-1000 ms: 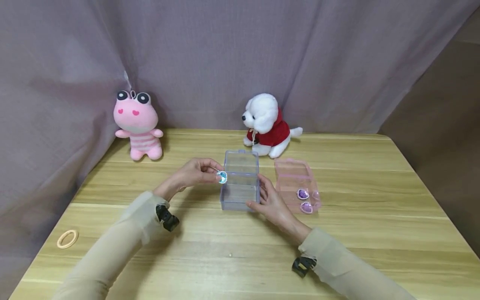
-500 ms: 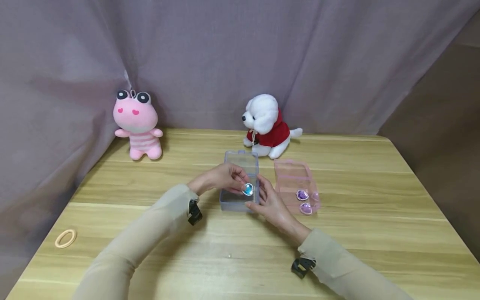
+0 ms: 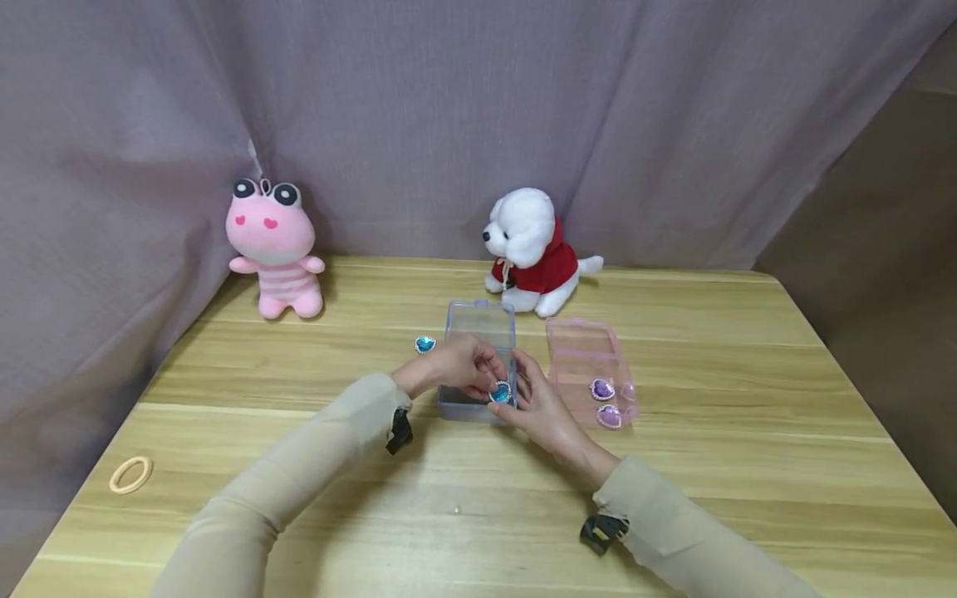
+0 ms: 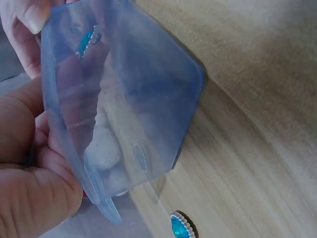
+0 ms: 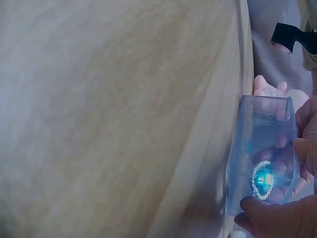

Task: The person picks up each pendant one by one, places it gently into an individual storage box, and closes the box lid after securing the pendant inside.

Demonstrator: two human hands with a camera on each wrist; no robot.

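A clear bluish plastic box [image 3: 458, 409] stands on the table with its lid [image 3: 481, 322] raised at the far side. My left hand [image 3: 467, 364] reaches into it and pinches a blue heart-like gem [image 3: 501, 393] with a beaded silver rim, low near the front right corner. Through the box wall this gem [image 5: 262, 181] shows in the right wrist view. My right hand [image 3: 549, 415] grips the box's right side, thumb at the front and fingers along the side. A second blue gem [image 3: 424, 344] lies on the table left of the box, also visible as a gem [image 4: 181, 227] in the left wrist view.
Right of my right hand lies an opened pink clear box [image 3: 579, 365] holding two purple gems [image 3: 602, 389]. A white plush dog [image 3: 534, 249] in red and a pink plush frog [image 3: 272, 249] stand behind. A pale ring [image 3: 130, 475] lies at the left edge.
My left hand has carried the blue gem rightward and down into the bluish box. The second blue gem has come into sight behind it. My right hand stays on the box.
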